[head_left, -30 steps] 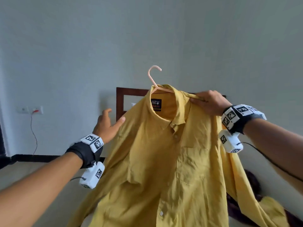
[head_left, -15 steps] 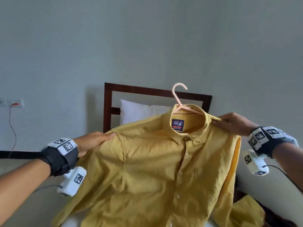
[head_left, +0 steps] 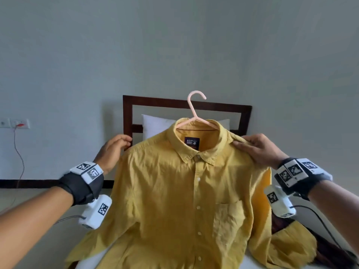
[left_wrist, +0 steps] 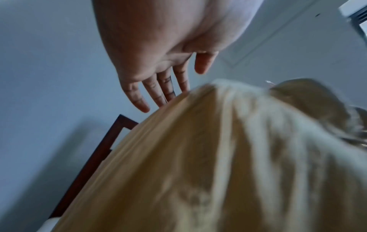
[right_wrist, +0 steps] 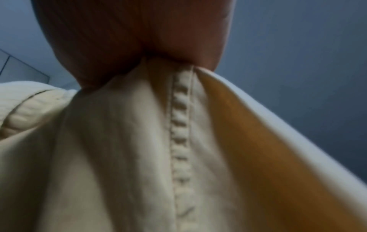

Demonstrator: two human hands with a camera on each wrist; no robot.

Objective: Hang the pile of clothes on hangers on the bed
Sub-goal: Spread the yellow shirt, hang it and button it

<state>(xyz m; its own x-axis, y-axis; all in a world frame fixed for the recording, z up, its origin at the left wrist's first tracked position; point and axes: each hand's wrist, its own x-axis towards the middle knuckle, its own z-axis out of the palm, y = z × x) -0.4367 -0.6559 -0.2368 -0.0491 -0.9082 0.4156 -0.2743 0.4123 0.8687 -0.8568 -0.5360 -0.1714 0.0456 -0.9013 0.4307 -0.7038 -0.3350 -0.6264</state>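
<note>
Head-camera view: a yellow button-up shirt point(head_left: 194, 191) hangs on a pink plastic hanger point(head_left: 196, 113), held up over a bed point(head_left: 250, 262), its lower part draped down onto the white bedding. The right hand point(head_left: 256, 150) grasps the shirt at its right shoulder seam, fingers and thumb closed on the cloth; the right wrist view shows the fabric bunched tightly into the palm point(right_wrist: 139, 39). The left hand point(head_left: 112, 150) sits at the shirt's left shoulder with fingers nearly straight and relaxed; the left wrist view shows the fingertips point(left_wrist: 143, 106) at the edge of the cloth, gripping nothing. The hanger's hook stands upright above the collar, in front of a dark wooden headboard point(head_left: 245, 117) on the far side. A white pillow point(head_left: 155, 125) leans against the headboard. Dark clothing point(head_left: 328, 255) lies on the bed at the near right, beside the shirt's right sleeve. A wall socket point(head_left: 19, 123) with a trailing cable is on the far left wall.
</note>
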